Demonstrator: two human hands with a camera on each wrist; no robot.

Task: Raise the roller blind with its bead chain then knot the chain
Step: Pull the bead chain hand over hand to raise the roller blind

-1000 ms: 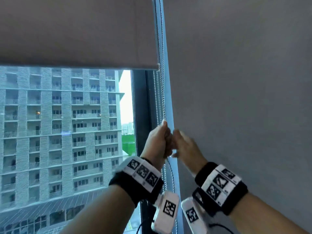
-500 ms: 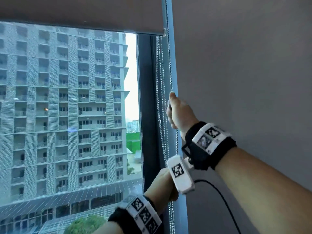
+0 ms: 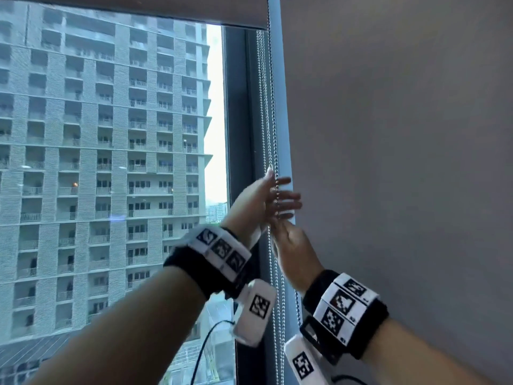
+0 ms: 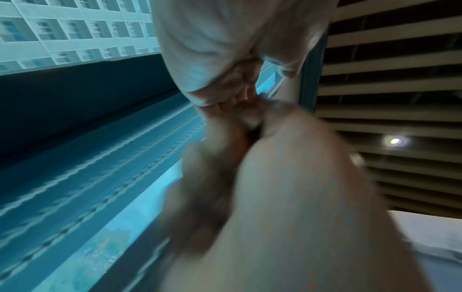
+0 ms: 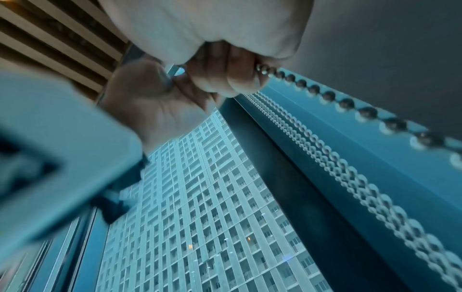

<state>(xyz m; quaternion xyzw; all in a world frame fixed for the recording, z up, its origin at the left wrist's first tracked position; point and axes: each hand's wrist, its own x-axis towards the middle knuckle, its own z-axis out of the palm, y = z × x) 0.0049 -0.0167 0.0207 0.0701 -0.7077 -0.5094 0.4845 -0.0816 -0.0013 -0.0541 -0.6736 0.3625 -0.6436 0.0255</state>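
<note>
The grey roller blind [image 3: 138, 8] is high, its bottom edge near the top of the head view. Its bead chain [image 3: 271, 107] hangs in strands beside the dark window frame. My right hand [image 3: 294, 251] is the lower one, with its fingers curled round one strand; the right wrist view shows the beads [image 5: 327, 95] running out of my fist [image 5: 217, 79]. My left hand [image 3: 274, 195] is just above it, fingers straight and spread against the chain, gripping nothing. The left wrist view is blurred.
A grey surface [image 3: 402, 162] fills the right side, close to my right arm. The window glass [image 3: 111, 162] on the left shows a tall building outside. More chain strands [image 5: 350, 177] hang along the frame [image 3: 238, 120]. A slatted ceiling with a lamp [image 4: 395, 141] is overhead.
The blind's bottom edge has risen further. My right hand has come down along the chain, still gripping it. My left hand has let go low down and risen above the right, fingers spread.
</note>
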